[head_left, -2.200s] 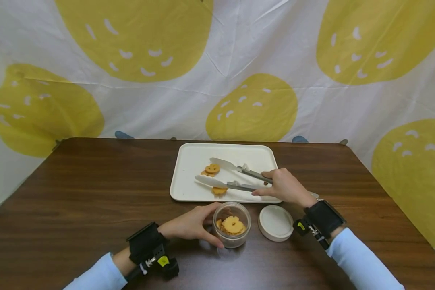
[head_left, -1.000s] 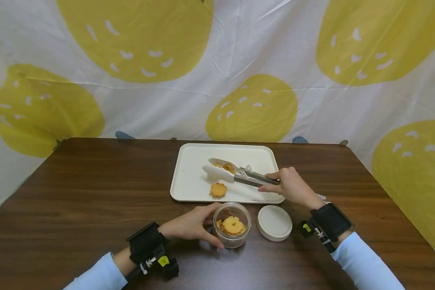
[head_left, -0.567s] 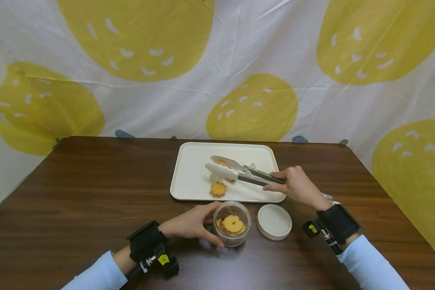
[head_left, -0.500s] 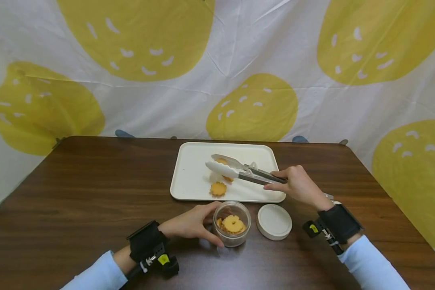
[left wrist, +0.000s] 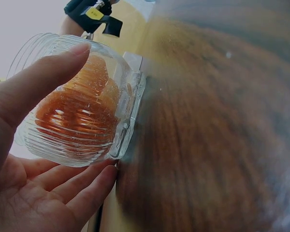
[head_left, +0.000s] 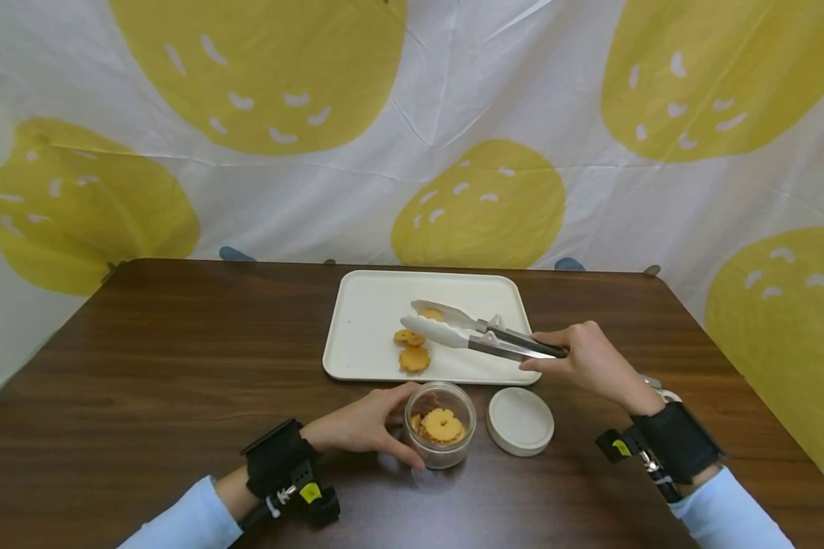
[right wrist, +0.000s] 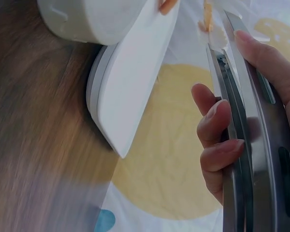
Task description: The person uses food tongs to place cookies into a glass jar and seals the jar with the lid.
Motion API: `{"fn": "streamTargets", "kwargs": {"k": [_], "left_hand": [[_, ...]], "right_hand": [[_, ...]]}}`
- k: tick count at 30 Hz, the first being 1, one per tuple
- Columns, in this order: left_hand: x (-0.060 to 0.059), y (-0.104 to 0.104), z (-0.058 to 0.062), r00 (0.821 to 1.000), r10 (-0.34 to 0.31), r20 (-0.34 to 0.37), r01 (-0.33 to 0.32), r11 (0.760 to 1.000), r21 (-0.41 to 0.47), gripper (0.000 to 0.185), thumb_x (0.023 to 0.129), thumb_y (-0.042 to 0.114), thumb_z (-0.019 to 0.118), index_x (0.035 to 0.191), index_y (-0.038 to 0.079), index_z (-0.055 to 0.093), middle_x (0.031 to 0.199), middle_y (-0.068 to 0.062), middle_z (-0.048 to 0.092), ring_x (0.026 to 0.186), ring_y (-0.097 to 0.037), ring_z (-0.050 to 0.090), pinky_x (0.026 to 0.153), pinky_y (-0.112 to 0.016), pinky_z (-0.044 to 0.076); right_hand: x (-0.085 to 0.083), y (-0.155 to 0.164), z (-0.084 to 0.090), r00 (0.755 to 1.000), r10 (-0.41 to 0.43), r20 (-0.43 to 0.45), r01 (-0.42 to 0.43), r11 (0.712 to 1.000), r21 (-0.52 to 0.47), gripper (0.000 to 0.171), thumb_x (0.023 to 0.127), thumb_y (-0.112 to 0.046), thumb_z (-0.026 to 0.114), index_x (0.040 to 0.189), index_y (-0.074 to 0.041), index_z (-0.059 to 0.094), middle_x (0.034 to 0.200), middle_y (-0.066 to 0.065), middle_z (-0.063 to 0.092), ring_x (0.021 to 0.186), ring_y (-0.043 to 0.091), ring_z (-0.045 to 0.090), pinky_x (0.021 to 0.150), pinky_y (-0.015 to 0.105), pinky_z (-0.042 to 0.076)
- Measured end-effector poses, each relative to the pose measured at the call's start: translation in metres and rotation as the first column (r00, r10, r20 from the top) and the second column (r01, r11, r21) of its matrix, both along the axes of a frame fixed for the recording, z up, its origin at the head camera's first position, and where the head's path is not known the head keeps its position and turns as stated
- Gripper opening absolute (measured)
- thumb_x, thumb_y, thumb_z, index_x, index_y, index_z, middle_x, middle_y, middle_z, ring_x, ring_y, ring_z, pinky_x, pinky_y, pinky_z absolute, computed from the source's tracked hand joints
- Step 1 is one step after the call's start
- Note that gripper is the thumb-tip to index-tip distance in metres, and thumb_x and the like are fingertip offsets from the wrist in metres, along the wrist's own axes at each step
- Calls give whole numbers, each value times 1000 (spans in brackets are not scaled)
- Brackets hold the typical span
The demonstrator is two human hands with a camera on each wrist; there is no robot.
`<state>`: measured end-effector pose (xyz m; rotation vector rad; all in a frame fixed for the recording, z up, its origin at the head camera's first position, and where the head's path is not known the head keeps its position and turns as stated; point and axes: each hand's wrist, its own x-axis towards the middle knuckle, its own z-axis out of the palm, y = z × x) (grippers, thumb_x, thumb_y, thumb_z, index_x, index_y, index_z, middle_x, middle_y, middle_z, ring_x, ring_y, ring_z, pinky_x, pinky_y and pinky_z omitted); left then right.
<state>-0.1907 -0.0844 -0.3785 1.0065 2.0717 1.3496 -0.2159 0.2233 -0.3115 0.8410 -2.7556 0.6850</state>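
The left hand (head_left: pixel 367 421) curls round a jar (head_left: pixel 441 459) of cookies (head_left: pixel 442 425); the right hand (head_left: pixel 587 362) grips tongs (head_left: pixel 489 347), one cookie (head_left: pixel 431 313) between their tips, above a tray (head_left: pixel 367 309) ahead. Between the hands lies a lid (head_left: pixel 519 422).

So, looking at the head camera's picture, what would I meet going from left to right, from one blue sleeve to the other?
Left sleeve, left black wristband, left hand, glass jar, white lid, right hand, right black wristband, right sleeve.
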Motion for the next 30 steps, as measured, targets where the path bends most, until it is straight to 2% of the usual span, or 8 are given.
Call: {"fn": "streamTargets", "kwargs": {"k": [6,11,19,21,26,30], "left_hand": [[0,-1,1,1000,2,-6,-2,1000,-5,74,67,15,78,128,4,37,124,-5,47,118,-18,43,96,-22,36],[1,-1,1,1000,1,-4,-1,1000,6,75,67,13,79,127,4,37,124,-6,47,117,-18,44,96,-22,36],[1,-1,1,1000,4,-3,-4,1000,-1,76,67,13,78,129,3,35,126,-7,45,118,-18,43,96,-22,36],[1,-1,1,1000,5,-12,-5,1000,-3,76,67,14,79,129,4,36,125,-6,46,118,-18,43,96,-22,36],[1,-2,1,1000,8,-30,-8,1000,-8,76,67,15,79,129,5,36,124,-5,47,117,-18,44,96,-23,36],[1,-1,1,999,4,-34,-5,1000,-14,78,67,16,78,131,4,34,126,-6,46,118,-18,43,97,-23,35]], "right_hand": [[12,10,5,1000,15,-21,-16,1000,-1,36,71,-26,74,97,-1,69,76,2,67,55,3,46,47,17,38],[21,16,8,1000,13,-28,-13,1000,-12,39,70,-26,75,98,0,68,75,2,67,53,1,42,44,16,36],[36,26,12,995,29,-92,-32,999,-31,33,67,-22,77,94,-4,70,67,-8,62,50,-3,38,42,12,32],[39,28,13,994,41,-101,-45,998,-38,34,67,-21,77,94,-2,70,68,-6,63,50,-4,38,43,12,32],[50,33,14,999,40,-29,-41,998,-42,37,70,-22,74,99,-1,67,79,1,67,53,-3,43,46,13,36],[57,37,13,999,53,-4,-53,997,-55,36,71,-22,74,101,-2,67,80,-1,67,56,-3,47,47,14,39]]}}
